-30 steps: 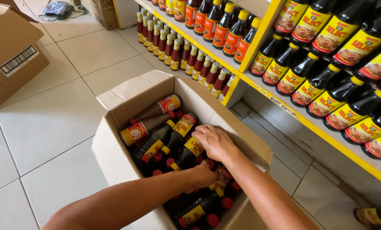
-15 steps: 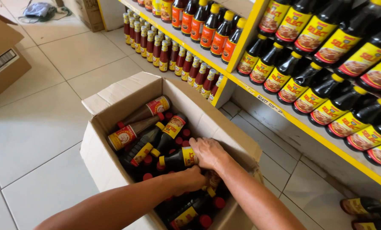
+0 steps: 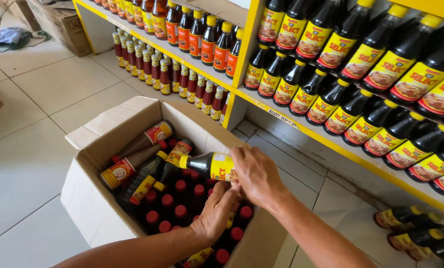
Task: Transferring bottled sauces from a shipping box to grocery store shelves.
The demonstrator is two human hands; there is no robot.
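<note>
While the person is leaning over the open cardboard box (image 3: 90, 196) on the tiled floor (image 3: 28, 164), both hands are working on one dark sauce bottle (image 3: 207, 165) with a yellow cap and yellow label. The right hand (image 3: 256, 173) is wrapping its grip around the bottle's bottom end, fingers clenched over the label, and the bottle is lying sideways just above the box's middle, cap pointing left. The left hand (image 3: 217, 211) is sitting right under it, fingers curled up against the same bottle's base, so it's grasping that bottle too. Down in the box, rows of red-capped bottles (image 3: 174, 203) are standing upright, with a few bigger bottles (image 3: 142, 159) lying tilted on top near the far left corner. Just beside the box, the yellow shelf (image 3: 291, 116) is holding lines of similar dark bottles (image 3: 331, 94), and smaller reddish ones (image 3: 167, 74) are crowding the lower shelf further back.
</note>
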